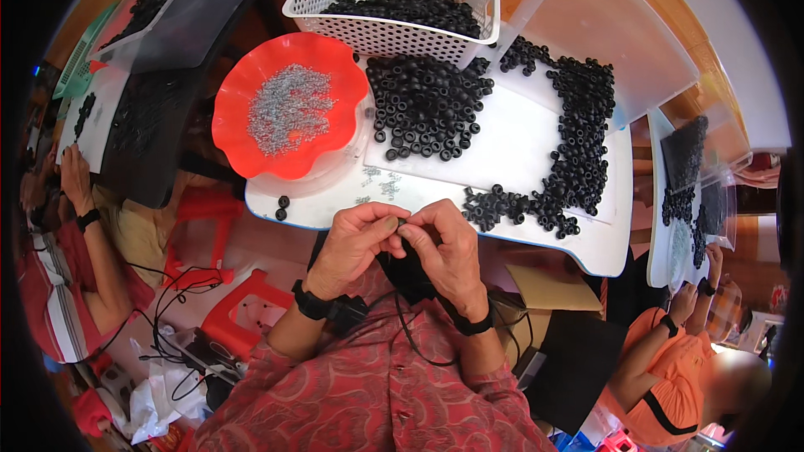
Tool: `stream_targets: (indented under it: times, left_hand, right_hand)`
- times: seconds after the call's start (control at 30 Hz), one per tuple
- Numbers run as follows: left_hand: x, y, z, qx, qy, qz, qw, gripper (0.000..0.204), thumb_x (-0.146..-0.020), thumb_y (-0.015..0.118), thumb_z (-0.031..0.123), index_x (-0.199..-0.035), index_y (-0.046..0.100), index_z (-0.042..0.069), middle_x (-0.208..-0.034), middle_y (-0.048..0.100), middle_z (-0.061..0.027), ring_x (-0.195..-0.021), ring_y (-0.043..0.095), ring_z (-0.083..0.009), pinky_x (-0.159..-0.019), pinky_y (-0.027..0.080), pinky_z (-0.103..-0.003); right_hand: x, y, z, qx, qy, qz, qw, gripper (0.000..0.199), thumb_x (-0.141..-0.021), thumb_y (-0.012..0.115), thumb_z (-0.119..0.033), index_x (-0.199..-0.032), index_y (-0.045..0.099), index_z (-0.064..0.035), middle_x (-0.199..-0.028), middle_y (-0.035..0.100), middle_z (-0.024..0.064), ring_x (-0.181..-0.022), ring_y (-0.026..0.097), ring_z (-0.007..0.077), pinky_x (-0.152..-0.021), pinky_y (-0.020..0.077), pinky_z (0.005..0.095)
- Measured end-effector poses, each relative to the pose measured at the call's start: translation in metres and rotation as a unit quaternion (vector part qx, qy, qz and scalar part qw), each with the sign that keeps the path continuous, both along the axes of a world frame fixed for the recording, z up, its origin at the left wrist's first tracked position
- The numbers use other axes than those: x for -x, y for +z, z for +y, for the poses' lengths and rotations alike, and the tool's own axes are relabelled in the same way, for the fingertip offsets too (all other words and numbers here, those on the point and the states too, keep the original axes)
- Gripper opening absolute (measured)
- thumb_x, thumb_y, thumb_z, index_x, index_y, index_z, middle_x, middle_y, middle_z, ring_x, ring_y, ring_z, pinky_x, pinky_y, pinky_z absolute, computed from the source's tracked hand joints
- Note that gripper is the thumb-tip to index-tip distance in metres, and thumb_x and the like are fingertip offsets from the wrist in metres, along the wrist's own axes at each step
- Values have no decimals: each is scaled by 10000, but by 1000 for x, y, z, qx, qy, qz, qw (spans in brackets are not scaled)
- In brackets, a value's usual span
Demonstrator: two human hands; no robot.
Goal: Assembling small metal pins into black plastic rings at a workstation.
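Note:
In front of my chest, just off the table's near edge, my left hand (pixel 356 243) and my right hand (pixel 445 255) meet fingertip to fingertip. Both are closed in a pinch around a small dark piece (pixel 401 223), mostly hidden by the fingers; it resembles the black rings on the table. Beyond my hands lies a heap of black ring-shaped parts (pixel 429 105). Tiny silvery metal parts (pixel 289 109) fill the middle of a wavy-edged red dish (pixel 230 130) at the left, and a few more lie on the white table (pixel 327 211) close to my fingers.
A white perforated basket (pixel 402 38) of black parts stands at the back. More rings (pixel 579 142) line the right side beside a tilted clear plastic bin (pixel 607 33). Red stools (pixel 243 314) and cables are below left. People work at tables on both sides.

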State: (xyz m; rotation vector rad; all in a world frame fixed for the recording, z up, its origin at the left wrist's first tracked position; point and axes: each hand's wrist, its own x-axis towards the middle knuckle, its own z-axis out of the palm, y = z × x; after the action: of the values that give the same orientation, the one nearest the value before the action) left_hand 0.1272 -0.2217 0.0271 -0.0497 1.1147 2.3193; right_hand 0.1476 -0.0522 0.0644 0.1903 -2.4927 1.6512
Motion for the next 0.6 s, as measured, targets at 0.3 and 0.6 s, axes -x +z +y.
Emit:
stream_targets:
  times: [0.3,0.6]
  left_hand:
    - [4,-7,14,-68,1,-59,996,261,-986,563,114,-1174,604,-63,-930,654,-117,-724,624,-104,-652,566,-263]
    - [1,-7,18,-62,-10,-66,996,263,-981,576,130,-1160,614,-59,-944,662,-127,-724,632,-98,-656,579,-265]
  right_hand:
    - [4,-4,20,-81,-148,18,986,36,-852,675,-22,-851,640,-16,-776,592,97,-643,605,213,-568,471,332]
    - [20,-24,36,-353,-258,25,899,80,-837,687,-114,-856,665,-40,-848,552,110,-719,600,301,-605,472,409]
